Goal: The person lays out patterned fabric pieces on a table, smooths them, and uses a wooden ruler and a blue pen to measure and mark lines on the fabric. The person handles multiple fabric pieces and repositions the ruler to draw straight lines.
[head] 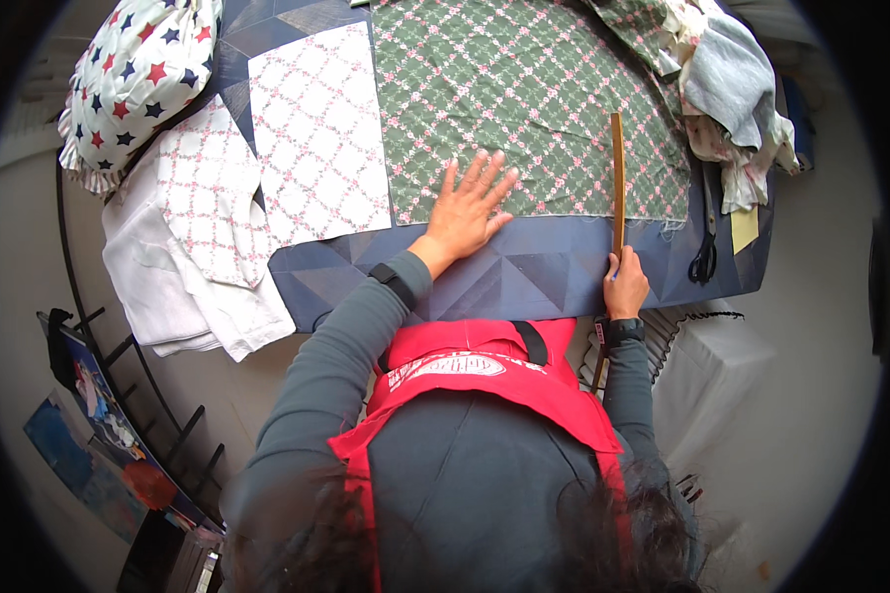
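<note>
My left hand [469, 209] lies flat with spread fingers on the front edge of a green floral lattice-print fabric [534, 148], which is spread over the table. My right hand [627, 285] grips the near end of a narrow wooden ruler [618, 170]. The ruler points away from me across the right part of the green fabric. Something thin and blue shows at the right fingers; what it is cannot be told. Left of the green fabric lies a white floral lattice-print piece [317, 141].
Black-handled scissors [703, 259] and a yellow paper piece [745, 228] lie at the table's right. Crumpled fabrics [734, 89] are heaped behind them. White folded cloths [170, 296] hang over the table's left edge, beside a star-print fabric bundle [144, 81].
</note>
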Available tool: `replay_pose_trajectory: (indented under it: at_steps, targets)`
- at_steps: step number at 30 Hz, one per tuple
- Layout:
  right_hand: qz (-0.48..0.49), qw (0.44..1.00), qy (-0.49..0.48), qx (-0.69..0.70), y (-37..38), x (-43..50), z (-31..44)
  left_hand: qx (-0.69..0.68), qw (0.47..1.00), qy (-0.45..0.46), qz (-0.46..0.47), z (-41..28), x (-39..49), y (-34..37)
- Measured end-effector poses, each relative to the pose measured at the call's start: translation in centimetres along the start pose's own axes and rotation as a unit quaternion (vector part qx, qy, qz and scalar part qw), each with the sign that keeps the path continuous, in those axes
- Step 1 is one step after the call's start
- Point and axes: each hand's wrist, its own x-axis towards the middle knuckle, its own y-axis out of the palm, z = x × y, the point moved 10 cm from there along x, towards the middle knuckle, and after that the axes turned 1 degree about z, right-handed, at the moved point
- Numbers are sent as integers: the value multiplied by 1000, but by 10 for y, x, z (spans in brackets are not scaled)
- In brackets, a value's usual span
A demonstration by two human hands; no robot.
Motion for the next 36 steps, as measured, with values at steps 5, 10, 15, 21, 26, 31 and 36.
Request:
replay_pose_trajectory:
  at_steps: [5, 10, 15, 21, 26, 31, 36]
  targets:
    - [-49, 998, 12, 32, -21, -9, 5, -44, 985, 141, 91, -49, -42, 28]
    - [-110, 983, -23, 147, -42, -9, 40, -131, 960, 230, 95, -77, -64, 6]
    - [-74, 957, -122, 254, -50, 20, 107, -157, 978, 42, -131, -8, -16, -61]
    - [-11, 945, -153, 290, -79, 54, 124, 36, 988, -143, -53, 79, -14, -43]
    - [41, 931, -134, 338, -104, 71, 121, 5, 985, -174, -7, 84, -42, -16]
    - [87, 910, -172, 368, -140, 85, 164, 12, 986, -155, 63, 64, -36, -43]
    - [100, 872, -284, 387, -196, 84, 269, -523, 851, -26, 25, -28, 11, -109]
